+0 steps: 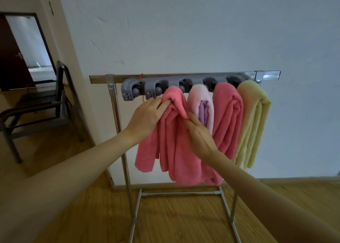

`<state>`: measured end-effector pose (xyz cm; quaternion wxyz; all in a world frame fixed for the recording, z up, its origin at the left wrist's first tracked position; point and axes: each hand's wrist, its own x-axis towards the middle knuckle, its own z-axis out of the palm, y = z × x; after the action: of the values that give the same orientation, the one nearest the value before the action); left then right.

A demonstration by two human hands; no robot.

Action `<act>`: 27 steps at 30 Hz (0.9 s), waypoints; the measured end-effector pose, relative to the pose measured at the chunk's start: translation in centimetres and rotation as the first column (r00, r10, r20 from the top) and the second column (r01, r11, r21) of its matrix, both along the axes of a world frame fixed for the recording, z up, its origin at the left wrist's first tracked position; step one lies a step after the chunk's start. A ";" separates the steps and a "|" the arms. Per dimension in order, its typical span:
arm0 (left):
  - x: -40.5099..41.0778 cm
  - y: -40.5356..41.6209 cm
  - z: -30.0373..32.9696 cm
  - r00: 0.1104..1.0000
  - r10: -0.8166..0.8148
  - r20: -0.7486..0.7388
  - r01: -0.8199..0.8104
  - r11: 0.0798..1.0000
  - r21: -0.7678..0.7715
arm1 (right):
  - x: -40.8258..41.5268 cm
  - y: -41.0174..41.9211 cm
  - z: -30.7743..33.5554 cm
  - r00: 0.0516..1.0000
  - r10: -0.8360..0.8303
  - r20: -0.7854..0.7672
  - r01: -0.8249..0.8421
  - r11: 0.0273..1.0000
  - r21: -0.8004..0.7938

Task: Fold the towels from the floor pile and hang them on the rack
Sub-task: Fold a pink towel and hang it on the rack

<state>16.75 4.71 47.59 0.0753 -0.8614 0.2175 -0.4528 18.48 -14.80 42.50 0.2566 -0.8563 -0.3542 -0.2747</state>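
White wall, wood floor, metal rack [117,114] with a grey clip holder [139,88]. Pink towel [173,141] sits at the third clip; left hand [147,116] grips its top fold, right hand [199,132] pinches the flap beside it. Pale pink towel [199,97], second pink towel [228,117] and yellow towel [253,121] hang alongside. Risk: towel not seated in clip, slips to floor on release. Floor pile out of view.

A plain room in a home or flat: a wood-plank floor [184,222], a bare white wall [202,31] and an open doorway [29,49] at far left. A dark metal-framed chair [42,103] stands beside it, and a freestanding metal rack [117,103] holds folded towels [228,117] against the wall.
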 end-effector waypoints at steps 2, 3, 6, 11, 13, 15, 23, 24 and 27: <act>-0.4 0.0 -1.1 0.998 -0.050 -0.044 0.046 0.995 -0.087 | 0.2 -0.4 0.0 0.998 0.058 -0.035 -0.054 0.992 0.114; -0.6 -0.1 -1.7 0.994 -0.086 -0.066 0.076 0.986 -0.149 | 0.2 -0.4 -0.1 0.997 0.067 -0.034 -0.061 0.987 0.147; -0.9 -0.6 -3.7 0.969 -0.226 -0.103 0.156 0.876 -0.456 | 0.1 -0.2 -0.6 0.997 0.074 -0.006 -0.072 0.981 0.178; -0.4 -1.1 -8.3 0.953 -0.206 -0.221 -0.011 0.709 -0.705 | -0.3 -0.1 -2.5 0.999 0.042 0.025 -0.046 0.982 0.186; 0.2 -0.8 -9.8 0.944 -0.150 -0.294 -0.100 0.719 -0.688 | -0.4 -0.1 -3.4 0.998 0.054 0.011 -0.055 0.968 0.243; 0.7 -0.2 -10.7 0.948 -0.090 -0.305 -0.171 0.665 -0.727 | -0.5 0.0 -4.1 0.995 0.058 -0.077 -0.028 0.937 0.347; 0.1 -1.1 -12.0 0.926 -0.245 -0.286 -0.165 0.419 -0.893 | -0.7 0.0 -5.7 0.985 -0.164 -0.048 0.171 0.951 0.257; -0.3 -1.8 -12.4 0.867 -0.357 -0.346 -0.201 0.386 -0.901 | -0.8 -0.1 -5.7 0.985 -0.164 -0.047 0.170 0.952 0.255; -1.0 -3.7 -13.2 0.775 -0.492 -0.397 -0.229 0.367 -0.902 | -1.1 -0.8 -5.8 0.982 -0.187 -0.033 0.189 0.953 0.235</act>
<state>15.78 0.97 34.36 -0.5313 -0.8250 0.0125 -0.1924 17.40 -15.56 36.74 0.3316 -0.8506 -0.2346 -0.3338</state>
